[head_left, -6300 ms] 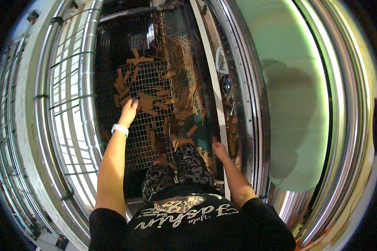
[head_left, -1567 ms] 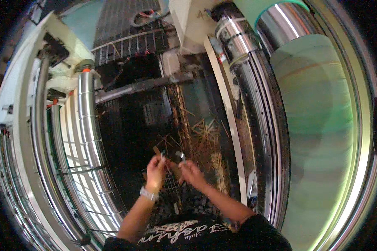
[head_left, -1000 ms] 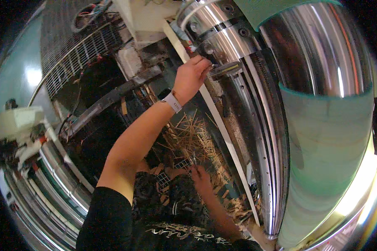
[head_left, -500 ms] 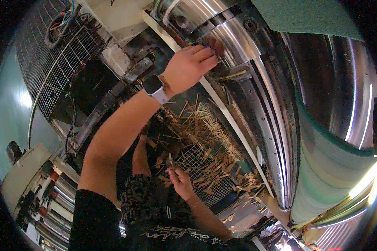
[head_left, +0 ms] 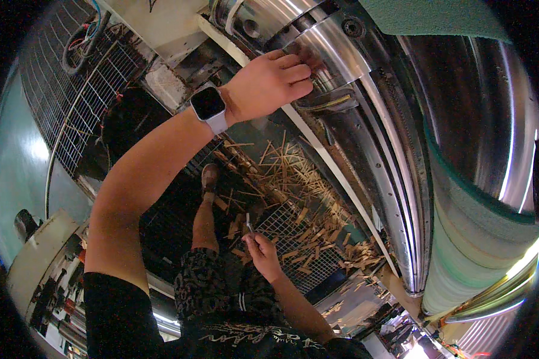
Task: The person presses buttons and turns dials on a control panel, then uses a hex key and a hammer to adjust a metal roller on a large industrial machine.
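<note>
My left hand (head_left: pixel 270 85), with a smartwatch (head_left: pixel 208 104) on its wrist, reaches to the end of a shiny steel cylinder (head_left: pixel 335 54). Its fingers curl in against the metal, and whatever lies under the fingertips is hidden. Just below them is a dark recess with a yellowish strip (head_left: pixel 335 103). Lower down, close to my body, my right hand (head_left: pixel 265 256) is closed round a slim metal tool (head_left: pixel 249 221) whose tip points up and away; its exact kind is too small to make out.
Thin wooden strips (head_left: pixel 299 173) litter the floor and a metal grate (head_left: pixel 275 224). A long pale rail (head_left: pixel 335 170) runs beside the cylinder. On the right hangs green material (head_left: pixel 467 245) by a large dark roller (head_left: pixel 461 113). Wire mesh (head_left: pixel 72 90) stands at left.
The whole view has shifted slightly. My left hand stays at the cylinder, its fingers a little more spread and its elbow farther left. My right hand still holds the slim tool.
</note>
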`<state>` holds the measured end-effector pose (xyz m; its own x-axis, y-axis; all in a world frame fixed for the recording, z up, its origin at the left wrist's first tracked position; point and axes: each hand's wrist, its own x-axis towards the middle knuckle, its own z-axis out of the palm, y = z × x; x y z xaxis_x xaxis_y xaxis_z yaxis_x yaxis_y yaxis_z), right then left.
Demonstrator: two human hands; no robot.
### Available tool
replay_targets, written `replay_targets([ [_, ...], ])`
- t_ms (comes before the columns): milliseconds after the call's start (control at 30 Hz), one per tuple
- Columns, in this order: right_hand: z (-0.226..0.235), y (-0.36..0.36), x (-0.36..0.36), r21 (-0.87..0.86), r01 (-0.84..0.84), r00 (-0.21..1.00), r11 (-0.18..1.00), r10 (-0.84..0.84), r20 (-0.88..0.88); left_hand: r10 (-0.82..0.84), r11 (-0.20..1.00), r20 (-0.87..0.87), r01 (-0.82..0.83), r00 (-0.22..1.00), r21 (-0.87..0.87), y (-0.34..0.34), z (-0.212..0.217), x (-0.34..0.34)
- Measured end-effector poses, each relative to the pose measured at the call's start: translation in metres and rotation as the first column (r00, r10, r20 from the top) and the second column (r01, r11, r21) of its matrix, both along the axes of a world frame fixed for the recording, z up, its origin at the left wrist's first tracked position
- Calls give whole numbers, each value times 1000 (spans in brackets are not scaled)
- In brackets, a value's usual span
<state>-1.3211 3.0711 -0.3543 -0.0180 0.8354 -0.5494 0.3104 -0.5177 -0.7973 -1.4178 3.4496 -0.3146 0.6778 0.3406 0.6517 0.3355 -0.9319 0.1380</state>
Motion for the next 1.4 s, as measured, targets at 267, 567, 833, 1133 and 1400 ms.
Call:
replay_targets([
  [267,-4,1,0,-99,24,998,995,-18,61,489,547,283,-38,825,-836,-56,-10,46],
  [567,-10,-1,5,-101,164,977,981,-175,-119,622,741,238,-462,746,-487,-21,-10,-28],
  [833,-14,5,-15,51,-1,999,999,-1,41,640,748,294,-491,709,-446,39,-9,-58],
  [1133,-6,19,-21,-144,25,998,989,-17,59,619,759,183,-522,764,-388,46,-12,-66],
  [1400,-11,23,-32,6,-18,996,1000,17,87,603,772,149,-527,784,-356,52,-8,-71],
])
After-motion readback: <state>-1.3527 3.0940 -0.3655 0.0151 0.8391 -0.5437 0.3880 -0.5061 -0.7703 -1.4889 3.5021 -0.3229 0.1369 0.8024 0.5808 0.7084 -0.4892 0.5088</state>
